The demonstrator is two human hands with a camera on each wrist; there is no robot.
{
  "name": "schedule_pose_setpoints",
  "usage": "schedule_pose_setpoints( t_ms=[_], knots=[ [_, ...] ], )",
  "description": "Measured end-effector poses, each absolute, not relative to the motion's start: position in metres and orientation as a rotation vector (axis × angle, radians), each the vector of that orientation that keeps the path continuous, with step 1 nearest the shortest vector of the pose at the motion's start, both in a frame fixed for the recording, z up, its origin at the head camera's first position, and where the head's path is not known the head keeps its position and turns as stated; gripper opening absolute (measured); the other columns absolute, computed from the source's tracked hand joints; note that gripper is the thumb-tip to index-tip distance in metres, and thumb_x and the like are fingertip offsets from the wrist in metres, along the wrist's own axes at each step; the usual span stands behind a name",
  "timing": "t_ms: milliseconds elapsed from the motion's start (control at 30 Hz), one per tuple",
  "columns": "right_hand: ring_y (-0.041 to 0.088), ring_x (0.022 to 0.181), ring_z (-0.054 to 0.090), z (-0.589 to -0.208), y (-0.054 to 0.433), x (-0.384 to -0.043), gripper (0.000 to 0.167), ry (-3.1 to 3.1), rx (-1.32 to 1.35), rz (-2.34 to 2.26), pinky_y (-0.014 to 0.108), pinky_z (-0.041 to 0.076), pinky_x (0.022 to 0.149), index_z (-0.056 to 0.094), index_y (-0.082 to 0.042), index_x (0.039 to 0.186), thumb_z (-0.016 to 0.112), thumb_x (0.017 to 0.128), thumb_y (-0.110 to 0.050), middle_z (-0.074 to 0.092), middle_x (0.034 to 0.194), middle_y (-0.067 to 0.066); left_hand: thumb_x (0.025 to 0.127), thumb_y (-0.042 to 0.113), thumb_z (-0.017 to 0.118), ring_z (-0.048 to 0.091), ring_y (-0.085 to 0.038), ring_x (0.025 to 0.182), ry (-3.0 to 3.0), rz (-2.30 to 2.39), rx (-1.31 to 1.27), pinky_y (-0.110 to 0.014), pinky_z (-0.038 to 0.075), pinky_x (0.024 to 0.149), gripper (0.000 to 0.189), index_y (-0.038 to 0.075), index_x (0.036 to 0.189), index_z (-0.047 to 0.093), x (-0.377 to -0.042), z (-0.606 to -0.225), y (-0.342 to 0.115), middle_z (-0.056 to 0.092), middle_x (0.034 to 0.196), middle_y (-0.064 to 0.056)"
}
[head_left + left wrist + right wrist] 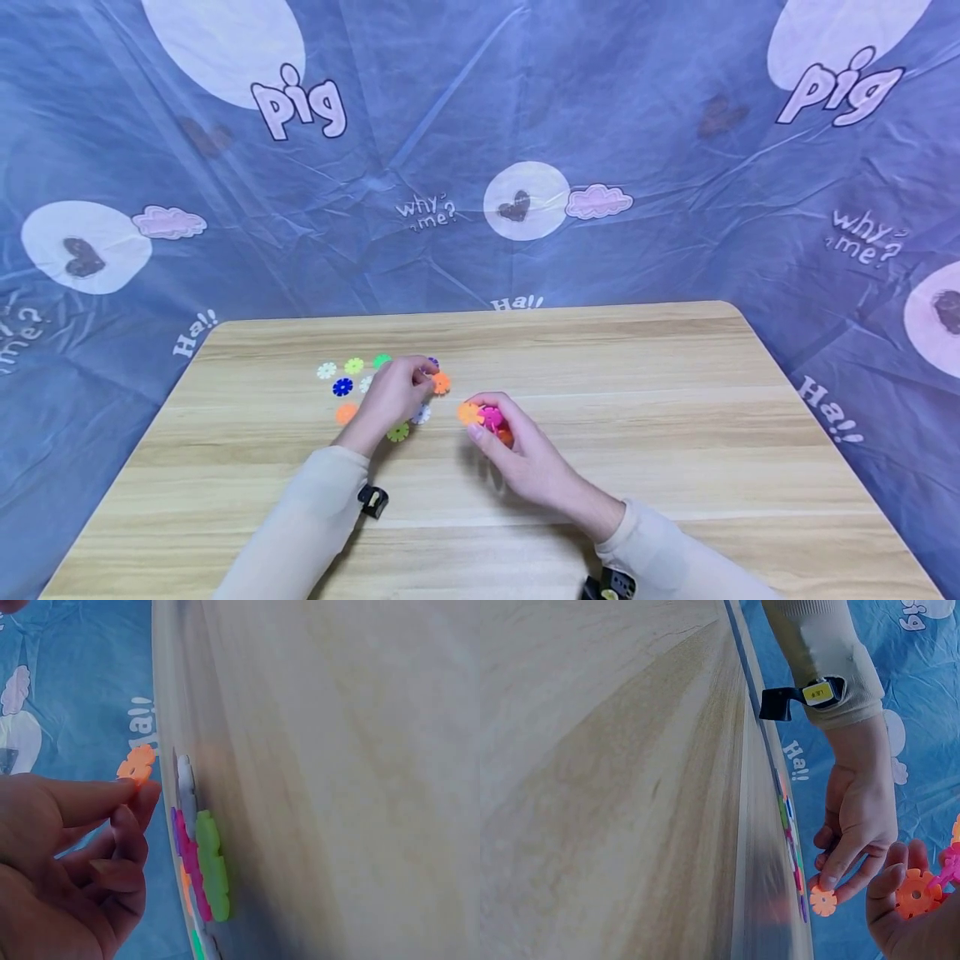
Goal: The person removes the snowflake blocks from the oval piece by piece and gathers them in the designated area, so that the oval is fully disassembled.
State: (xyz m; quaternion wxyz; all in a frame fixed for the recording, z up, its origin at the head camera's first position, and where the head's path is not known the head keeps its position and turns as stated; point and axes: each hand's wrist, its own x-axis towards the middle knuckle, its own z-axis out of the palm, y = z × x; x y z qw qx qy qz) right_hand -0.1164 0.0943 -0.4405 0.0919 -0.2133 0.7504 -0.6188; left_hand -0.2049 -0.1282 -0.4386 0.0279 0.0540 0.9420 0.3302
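Observation:
Between thumb and forefinger, my left hand (396,390) pinches an orange notched disc (441,382), raised off the table as the left wrist view shows. That same orange disc (136,763) stands out past the fingertips there. My right hand (525,454) holds a small cluster of joined discs: a light orange disc (470,413), a pink disc (491,417) and a deeper orange disc (917,895). Fingers hide part of this cluster. Beneath and around the left hand lie several loose discs, among them a yellow-green disc (398,432).
More flat discs lie left of my left hand, including a dark blue disc (342,387), a white disc (326,371) and an orange disc (347,414). They rest on a wooden table (675,400). Behind its far edge hangs a blue printed cloth (465,267).

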Motion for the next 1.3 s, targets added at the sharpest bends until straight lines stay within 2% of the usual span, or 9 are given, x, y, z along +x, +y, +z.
schedule_pose_setpoints(
  t_ms=[67,300,700,800,1033,1133,1300],
  knots=[
    [0.041,0.072,0.06,-0.441,0.094,-0.116,0.031,2.232,-0.638,-1.837,0.035,0.054,0.058,0.052,-0.026,0.132,0.059,0.102,-0.032,0.06,0.097,0.007,0.093,0.007,0.07,0.06,-0.014,0.068,2.894,1.019,0.161,-0.029,0.053,0.063,0.022,0.011,0.114,0.072,-0.207,-0.439,-0.128,0.066,0.081,0.001],
    [0.026,0.072,0.06,-0.443,0.093,-0.116,0.031,2.262,-0.651,-1.827,0.034,0.054,0.061,0.053,-0.026,0.132,0.059,0.102,-0.03,0.06,0.099,0.003,0.091,0.005,0.071,0.059,-0.015,0.068,2.888,0.978,0.141,-0.028,0.051,0.061,0.019,0.008,0.11,0.073,-0.213,-0.441,-0.127,0.064,0.08,-0.001],
    [0.021,0.076,0.059,-0.445,0.092,-0.117,0.031,2.279,-0.647,-1.825,0.033,0.054,0.065,0.053,-0.029,0.131,0.06,0.102,-0.032,0.06,0.102,0.0,0.091,0.008,0.073,0.06,-0.014,0.071,2.912,0.941,0.152,-0.03,0.054,0.067,0.015,0.005,0.105,0.073,-0.215,-0.441,-0.126,0.065,0.081,-0.001],
    [0.022,0.078,0.059,-0.446,0.092,-0.117,0.03,2.276,-0.645,-1.826,0.032,0.054,0.067,0.053,-0.029,0.131,0.06,0.102,-0.032,0.06,0.103,0.001,0.092,0.01,0.072,0.06,-0.015,0.07,2.907,0.985,0.168,-0.031,0.054,0.067,0.016,0.004,0.107,0.073,-0.212,-0.439,-0.129,0.066,0.081,-0.001],
    [0.049,0.058,0.055,-0.445,0.094,-0.119,0.032,2.139,-0.653,-1.868,0.044,0.052,0.043,0.05,-0.025,0.133,0.055,0.104,-0.034,0.06,0.09,0.025,0.092,0.011,0.072,0.061,-0.016,0.075,2.86,1.216,0.187,-0.031,0.055,0.069,0.014,0.006,0.105,0.074,-0.196,-0.432,-0.136,0.068,0.084,-0.001],
    [0.048,0.056,0.055,-0.443,0.095,-0.119,0.032,2.14,-0.644,-1.864,0.048,0.052,0.043,0.049,-0.025,0.134,0.054,0.104,-0.035,0.06,0.088,0.025,0.092,0.012,0.072,0.063,-0.016,0.077,2.804,1.333,0.211,-0.03,0.056,0.07,0.014,0.006,0.105,0.074,-0.187,-0.429,-0.137,0.068,0.085,-0.001],
    [0.038,0.055,0.057,-0.441,0.095,-0.12,0.03,2.183,-0.627,-1.839,0.046,0.052,0.045,0.049,-0.024,0.134,0.054,0.105,-0.031,0.059,0.091,0.02,0.094,0.014,0.072,0.062,-0.016,0.077,2.775,1.431,0.343,-0.028,0.055,0.066,0.011,0.009,0.103,0.075,-0.173,-0.422,-0.137,0.069,0.085,0.003]
  ],
)
